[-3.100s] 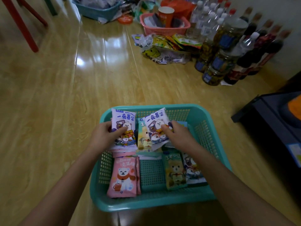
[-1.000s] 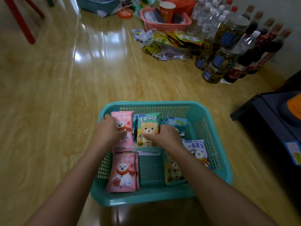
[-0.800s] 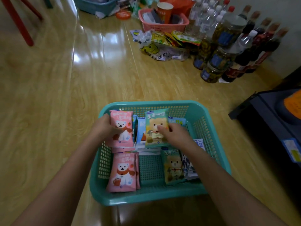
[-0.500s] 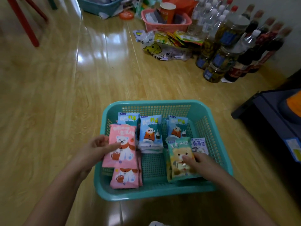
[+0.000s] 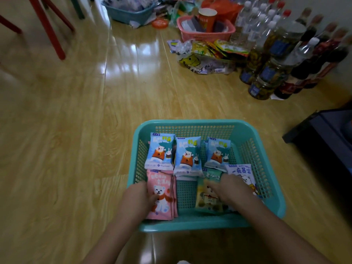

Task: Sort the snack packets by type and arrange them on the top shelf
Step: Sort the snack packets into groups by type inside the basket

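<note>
A teal basket [image 5: 270, 168] stands on the wood floor in front of me. Three blue bear packets [image 5: 187, 156] lie side by side along its far half. At the near left is a small stack of pink bear packets [image 5: 162, 189], and my left hand [image 5: 136, 199] grips it from the left with the thumb on top. At the near right lies a green bear packet [image 5: 204, 199]; my right hand [image 5: 231, 189] holds its right side, thumb on its face. A white and purple packet [image 5: 242, 173] sticks out beyond my right hand.
Far right on the floor stand several bottles [image 5: 312, 60] and jars [image 5: 261, 88], with a clear bag of snacks [image 5: 202, 61] beside them. A pink basket [image 5: 205, 34] and another teal basket [image 5: 129, 14] stand behind. Red chair legs [image 5: 49, 29] are far left, a dark shelf unit [image 5: 323, 130] is right.
Both hands have drawn back to the basket's near side, the left with a pink packet onto the pink stack, the right with a green packet. The blue packets behind are now uncovered.
</note>
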Motion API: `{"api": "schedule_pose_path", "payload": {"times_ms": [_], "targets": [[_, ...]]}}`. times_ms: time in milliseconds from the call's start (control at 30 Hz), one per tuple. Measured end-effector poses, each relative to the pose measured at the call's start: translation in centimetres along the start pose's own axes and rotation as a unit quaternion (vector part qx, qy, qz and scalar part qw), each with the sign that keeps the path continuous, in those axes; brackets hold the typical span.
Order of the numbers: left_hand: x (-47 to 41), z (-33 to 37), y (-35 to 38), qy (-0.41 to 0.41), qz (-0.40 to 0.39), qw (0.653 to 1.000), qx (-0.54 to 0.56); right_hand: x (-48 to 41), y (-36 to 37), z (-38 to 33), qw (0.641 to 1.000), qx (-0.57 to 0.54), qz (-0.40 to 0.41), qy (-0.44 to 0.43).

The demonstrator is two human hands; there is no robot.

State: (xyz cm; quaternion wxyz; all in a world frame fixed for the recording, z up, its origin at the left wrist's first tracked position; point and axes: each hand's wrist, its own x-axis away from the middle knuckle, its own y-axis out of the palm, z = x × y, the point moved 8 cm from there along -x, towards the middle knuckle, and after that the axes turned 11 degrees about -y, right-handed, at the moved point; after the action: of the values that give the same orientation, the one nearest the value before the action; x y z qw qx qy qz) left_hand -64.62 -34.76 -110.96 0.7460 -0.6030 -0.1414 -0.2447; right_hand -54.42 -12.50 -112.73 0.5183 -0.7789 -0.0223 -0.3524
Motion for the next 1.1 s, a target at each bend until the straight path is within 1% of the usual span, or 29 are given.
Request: {"api": "schedule_pose_path", "payload": {"times_ms": [33, 100, 167, 233, 267, 300, 367, 400, 467, 600, 700, 767, 933, 1033, 1100], "targets": [[0.2, 0.5, 0.1, 0.01, 0.009, 0.998, -0.054, -0.1, -0.1, 0.1, 1.0, -0.009, 0.018, 0.018], [0.4, 1.0, 0.4, 0.011, 0.018, 0.991, -0.13, -0.7, 0.0, 0.0, 0.999, -0.002, 0.048, 0.01], [0.2, 1.1, 0.5, 0.006, 0.027, 0.986, -0.166, -1.1, 0.5, 0.0, 0.998, 0.0, 0.055, 0.005], [0.3, 1.7, -0.3, 0.02, 0.052, 0.982, -0.179, -1.4, 0.6, 0.1, 0.998, 0.001, 0.066, 0.01], [0.4, 2.2, -1.1, 0.028, 0.074, 0.982, -0.17, -1.6, 0.3, -0.1, 0.997, 0.006, 0.081, 0.001], [0.4, 2.7, -2.0, 0.039, 0.101, 0.983, -0.148, -1.8, -0.3, -0.2, 0.993, 0.003, 0.113, -0.01], [-0.2, 3.4, -4.2, 0.061, 0.151, 0.985, -0.056, -1.8, -2.1, -0.8, 0.982, -0.037, 0.182, -0.035], [-1.0, 3.7, -5.0, 0.067, 0.163, 0.984, -0.007, -1.9, -2.8, -1.3, 0.975, -0.069, 0.204, -0.05], [-3.4, 4.0, -5.4, 0.056, 0.148, 0.986, 0.047, -2.6, -3.4, -2.4, 0.969, -0.128, 0.204, -0.06], [-7.3, 4.9, -4.1, 0.013, 0.086, 0.995, 0.047, -3.9, -3.4, -4.4, 0.973, -0.123, 0.187, -0.063], [-8.7, 5.2, -3.3, 0.001, 0.057, 0.998, 0.034, -4.3, -3.5, -4.2, 0.965, -0.173, 0.193, -0.04], [-9.2, 5.2, -3.4, -0.004, 0.048, 0.998, 0.033, -4.4, -3.3, -4.0, 0.964, -0.185, 0.191, -0.029], [-9.8, 5.1, -3.2, -0.03, 0.022, 0.999, 0.037, -4.7, -3.6, -4.4, 0.967, -0.157, 0.197, -0.034], [-9.9, 5.4, -3.6, -0.017, 0.013, 0.999, 0.033, -5.2, -3.9, -4.3, 0.958, -0.211, 0.184, -0.056], [-9.6, 5.6, -4.1, -0.011, 0.019, 0.999, 0.049, -5.1, -4.9, -3.6, 0.941, -0.263, 0.202, -0.067]]}}
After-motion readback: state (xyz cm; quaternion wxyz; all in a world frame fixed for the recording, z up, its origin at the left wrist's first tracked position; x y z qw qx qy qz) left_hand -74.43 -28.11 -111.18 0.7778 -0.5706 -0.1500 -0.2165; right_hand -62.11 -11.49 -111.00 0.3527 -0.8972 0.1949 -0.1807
